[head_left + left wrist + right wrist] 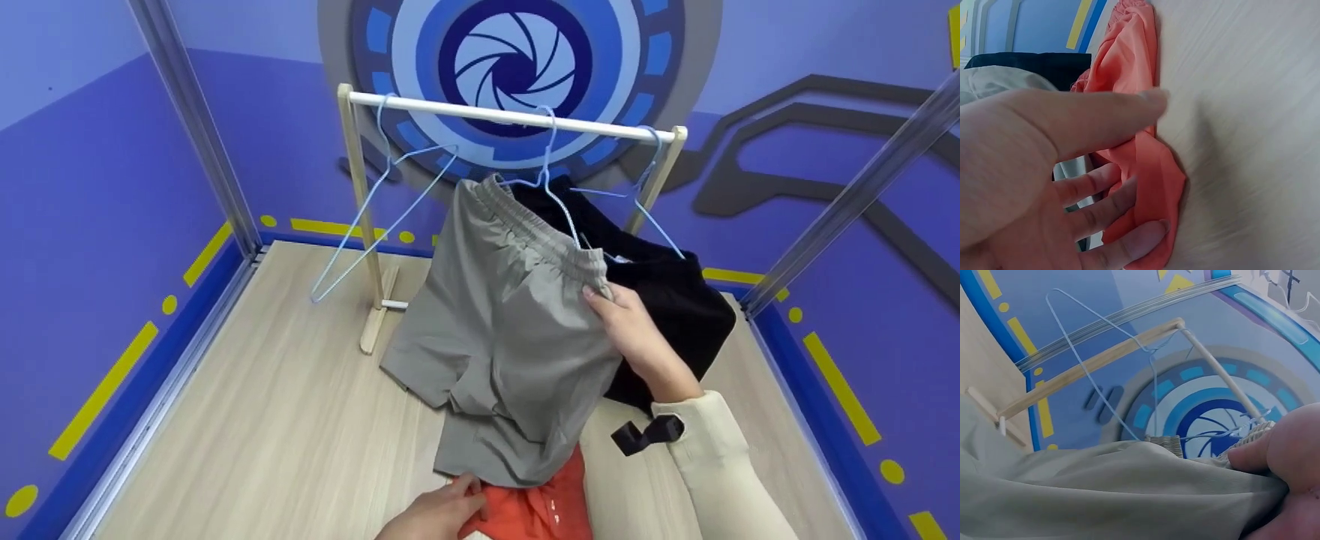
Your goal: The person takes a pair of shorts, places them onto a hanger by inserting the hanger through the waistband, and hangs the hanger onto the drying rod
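Grey shorts (517,322) with a gathered elastic waistband hang on the middle blue wire hanger (551,180). With thumb and fingers my right hand (637,330) pinches the right end of that waistband. In the right wrist view, the thumb of my right hand (1294,455) lies over the waistband and grey cloth fills the lower part. My left hand (442,510) is low in the head view, beside an orange-red garment (544,510) on the table. Straight fingers of my left hand (1044,163) lie against this garment in the left wrist view, thumb extended.
A small wooden rack (356,187) with a white rail (480,111) stands at the back. A bare blue hanger (352,255) hangs at its left. Black shorts (675,315) hang on the right hanger (652,172), partly behind the grey pair. Purple walls (97,247) enclose the wooden table (247,420).
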The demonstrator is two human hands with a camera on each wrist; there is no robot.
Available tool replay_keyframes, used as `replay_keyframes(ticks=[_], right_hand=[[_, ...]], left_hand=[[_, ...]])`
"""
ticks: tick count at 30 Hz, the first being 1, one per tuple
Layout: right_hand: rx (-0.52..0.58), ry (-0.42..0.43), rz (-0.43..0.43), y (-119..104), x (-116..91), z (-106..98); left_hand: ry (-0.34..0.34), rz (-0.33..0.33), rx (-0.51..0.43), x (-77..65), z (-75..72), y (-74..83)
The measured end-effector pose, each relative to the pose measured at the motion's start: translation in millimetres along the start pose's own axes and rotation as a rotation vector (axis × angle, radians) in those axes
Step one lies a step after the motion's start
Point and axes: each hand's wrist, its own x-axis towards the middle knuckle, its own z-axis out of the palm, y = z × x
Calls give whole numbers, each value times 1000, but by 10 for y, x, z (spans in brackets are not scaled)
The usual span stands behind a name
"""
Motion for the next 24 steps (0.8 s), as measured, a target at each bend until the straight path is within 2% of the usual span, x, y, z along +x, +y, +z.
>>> replay_keyframes(ticks=[6,12,18,21,24], right_hand=[[-39,0,-1,174,24,27],[-98,23,-26,335,-49,0],[-81,44,17,580,-167,16],[-52,94,46,719,-253,68],[-9,206,27,816,-387,135]], left_hand=[[13,-28,69,16,30,56],[34,-34,150,59,71,41],[10,-11,126,59,49,-3],[18,-11,89,43,28,-21],[38,-18,79,30,22,-34]])
